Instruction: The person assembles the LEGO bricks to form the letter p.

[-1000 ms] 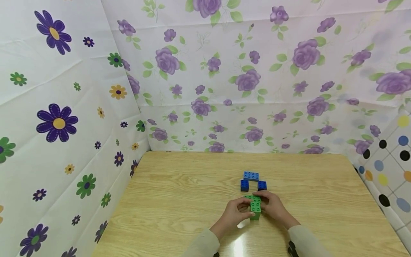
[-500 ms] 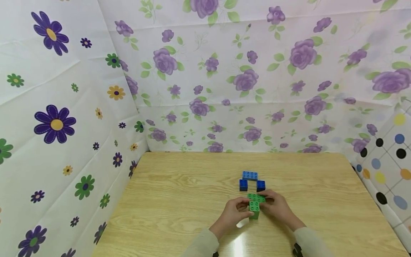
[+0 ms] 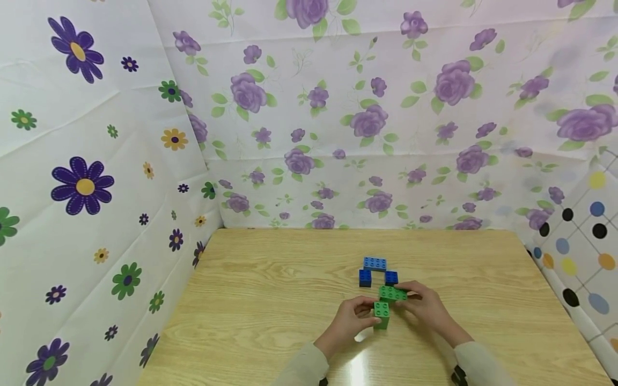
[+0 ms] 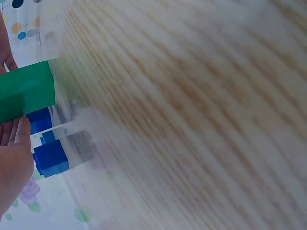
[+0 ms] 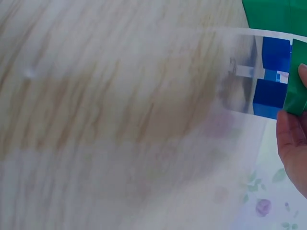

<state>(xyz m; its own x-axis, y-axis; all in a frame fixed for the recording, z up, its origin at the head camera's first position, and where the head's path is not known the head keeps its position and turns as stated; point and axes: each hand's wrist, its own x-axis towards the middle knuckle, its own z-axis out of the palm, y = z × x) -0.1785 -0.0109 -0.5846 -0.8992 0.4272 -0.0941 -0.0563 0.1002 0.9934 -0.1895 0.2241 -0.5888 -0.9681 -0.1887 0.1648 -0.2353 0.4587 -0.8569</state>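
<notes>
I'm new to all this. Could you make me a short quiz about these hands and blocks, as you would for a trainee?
1. Multiple choice: what colour is the block in the person's right hand?
a) red
b) green
c) yellow

2. True or false: all the blue blocks are the same shade.

3. Short answer: which hand holds the green block with four studs on top?

Key:
1. b; it is the longer green block.
2. False; the light blue block is paler than the two dark blue blocks.
3. The left hand.
</notes>
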